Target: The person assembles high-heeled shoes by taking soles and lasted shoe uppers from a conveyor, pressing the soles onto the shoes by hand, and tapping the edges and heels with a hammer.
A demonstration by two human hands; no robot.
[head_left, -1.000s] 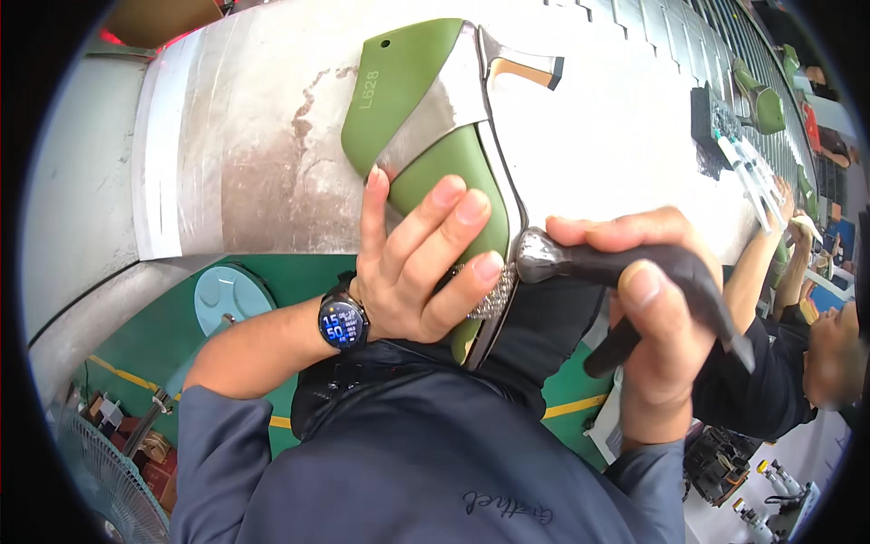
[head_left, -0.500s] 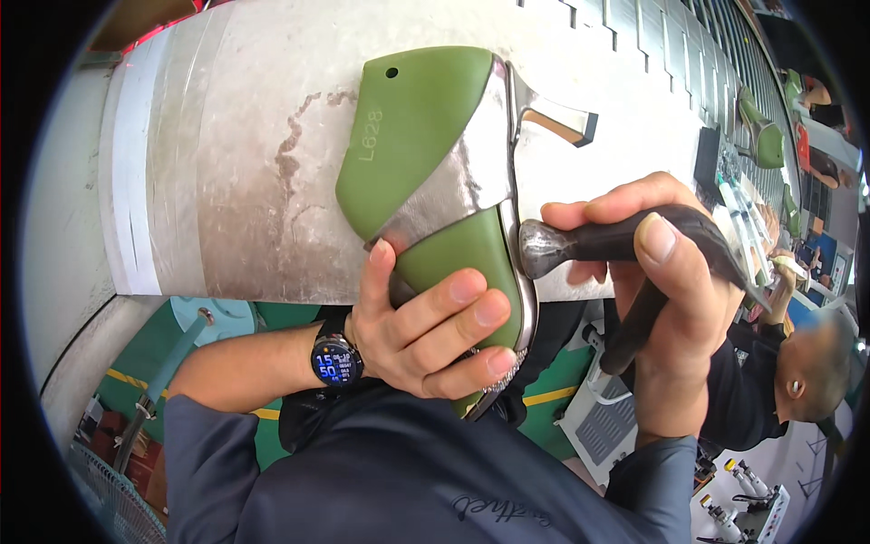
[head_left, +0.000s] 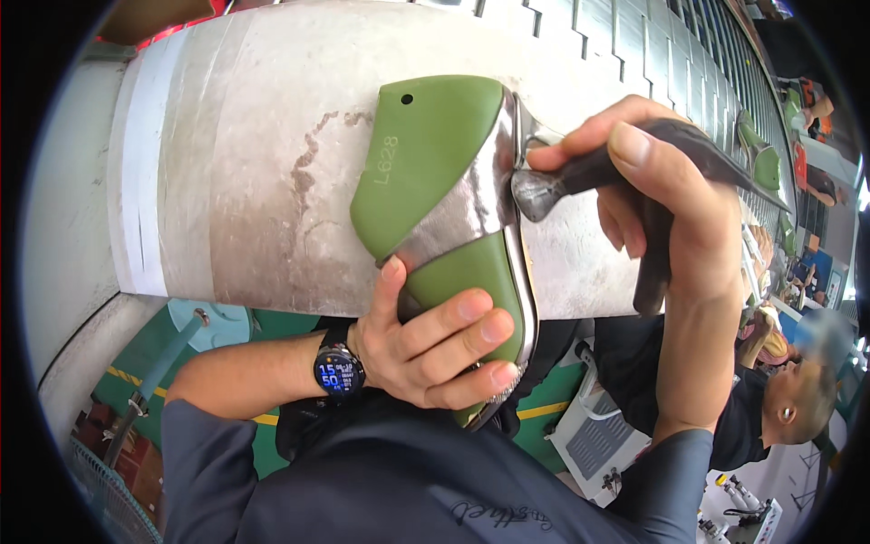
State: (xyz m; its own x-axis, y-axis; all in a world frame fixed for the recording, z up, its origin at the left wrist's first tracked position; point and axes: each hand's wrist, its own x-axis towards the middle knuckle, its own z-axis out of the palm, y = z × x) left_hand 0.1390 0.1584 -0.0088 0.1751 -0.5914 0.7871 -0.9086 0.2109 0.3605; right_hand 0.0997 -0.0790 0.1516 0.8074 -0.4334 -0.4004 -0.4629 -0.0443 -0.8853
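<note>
A silver metallic high-heeled shoe [head_left: 473, 201] lies on its side on a green shoe last [head_left: 426, 154], which has a small dark hole near its top. My left hand [head_left: 435, 349] is closed around the toe half, thumb on the near edge of the silver upper and fingers across the green. My right hand [head_left: 675, 177] grips a dark hammer [head_left: 541, 193] by its head and upper part. The hammer's round metal face is against or very close to the sole edge, just below the heel. My right fingers mostly cover the heel.
The shoe rests on a worn, whitish worktable [head_left: 263, 163] with brown stains. Beyond it runs a slatted metal conveyor [head_left: 625, 41], with another green last [head_left: 766, 168] at the right. A co-worker [head_left: 770, 399] is at the right. A light blue round stand [head_left: 210, 325] is below the table's left side.
My right hand has moved the hammer up along the sole edge, from mid-shoe toward the heel. The shoe and left hand sit slightly lower and further right in view.
</note>
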